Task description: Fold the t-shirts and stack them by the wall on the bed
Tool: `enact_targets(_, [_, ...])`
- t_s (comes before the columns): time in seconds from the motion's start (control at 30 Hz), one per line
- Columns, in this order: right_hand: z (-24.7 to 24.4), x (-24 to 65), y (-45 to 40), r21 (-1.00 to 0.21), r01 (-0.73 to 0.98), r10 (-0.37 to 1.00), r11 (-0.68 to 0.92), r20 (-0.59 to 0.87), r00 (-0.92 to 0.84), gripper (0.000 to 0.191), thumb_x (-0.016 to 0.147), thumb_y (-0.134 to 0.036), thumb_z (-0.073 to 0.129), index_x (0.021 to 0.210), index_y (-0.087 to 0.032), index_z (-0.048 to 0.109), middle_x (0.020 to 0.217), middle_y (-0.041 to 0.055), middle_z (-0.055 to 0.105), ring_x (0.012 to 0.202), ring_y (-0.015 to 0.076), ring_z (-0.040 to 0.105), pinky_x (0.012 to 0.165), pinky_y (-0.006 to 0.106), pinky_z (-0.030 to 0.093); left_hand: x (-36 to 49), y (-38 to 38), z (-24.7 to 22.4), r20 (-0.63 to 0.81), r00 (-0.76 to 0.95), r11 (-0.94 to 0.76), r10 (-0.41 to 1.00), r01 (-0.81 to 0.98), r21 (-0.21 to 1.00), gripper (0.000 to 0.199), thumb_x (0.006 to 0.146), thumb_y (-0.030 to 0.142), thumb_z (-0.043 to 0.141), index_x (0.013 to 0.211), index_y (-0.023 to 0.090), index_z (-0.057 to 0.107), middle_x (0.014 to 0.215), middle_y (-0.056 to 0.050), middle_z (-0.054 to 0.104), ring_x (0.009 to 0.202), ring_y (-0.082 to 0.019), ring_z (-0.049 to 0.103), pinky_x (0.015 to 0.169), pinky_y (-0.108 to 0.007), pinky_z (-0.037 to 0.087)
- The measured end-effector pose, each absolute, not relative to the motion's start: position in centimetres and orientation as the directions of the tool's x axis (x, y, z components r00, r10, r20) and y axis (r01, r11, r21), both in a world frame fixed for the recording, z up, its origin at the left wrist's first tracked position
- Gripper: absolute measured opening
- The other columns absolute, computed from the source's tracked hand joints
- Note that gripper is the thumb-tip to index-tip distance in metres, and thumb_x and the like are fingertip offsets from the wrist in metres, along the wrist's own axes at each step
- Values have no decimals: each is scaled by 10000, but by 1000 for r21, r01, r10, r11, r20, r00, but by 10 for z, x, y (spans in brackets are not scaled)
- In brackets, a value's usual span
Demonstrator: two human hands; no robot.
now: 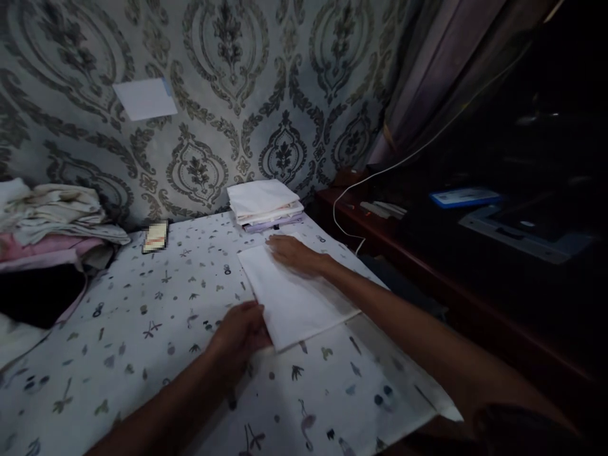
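Note:
A folded white cloth (304,304) lies flat on the patterned bed sheet (190,316). My right hand (292,253) rests on its far part, palm down with the fingers stretched out. At the near left edge of the cloth, my left hand (242,332) has its fingers curled around the border, the thumb on the near side; part of those fingers is hidden. Just beyond the cloth stands a stack of folded cloths (266,199), white on top with a lilac one near the bottom.
A heap of crumpled clothes (57,215) lies at the left. A small pixelated object (156,237) is near the wall. Along the right runs a dark reddish ledge (342,206) with a white cable (403,158) and a blue-edged flat item (463,197). A white paper (145,99) hangs on the wallpaper.

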State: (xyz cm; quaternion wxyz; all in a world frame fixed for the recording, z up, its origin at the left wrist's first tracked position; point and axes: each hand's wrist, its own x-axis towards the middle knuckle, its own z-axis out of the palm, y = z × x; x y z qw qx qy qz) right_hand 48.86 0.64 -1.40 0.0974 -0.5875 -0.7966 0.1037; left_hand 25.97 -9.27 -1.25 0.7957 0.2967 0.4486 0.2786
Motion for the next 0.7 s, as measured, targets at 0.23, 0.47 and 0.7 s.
enact_targets(0.23, [-2,494,70,-310,923,946,228,-155,-286,363,740,-209,670,1100,-169,670,1147,100,688,1052,269,617,871,331,477,291,-116,-11,-655,404,747,638,-119,654,324,704,78,706,1023,113,659,1017,-154,745,745,-244,720,651,-386,625])
enact_targets(0.47, [12,514,36,-454,891,927,15,-328,-183,116,657,-202,709,648,-176,596,637,-10,588,643,151,528,576,251,380,197,-61,14,-619,354,665,701,-10,747,232,692,111,698,922,100,669,723,-107,729,595,-222,692,552,-327,600])
enact_targets(0.7, [0,507,-34,-644,707,929,-293,-368,50,216,808,-387,621,900,-191,623,879,64,714,715,201,657,576,291,501,172,-71,5,-656,278,706,702,-157,690,295,871,225,629,1146,120,611,1048,-174,743,887,-273,743,780,-402,628])
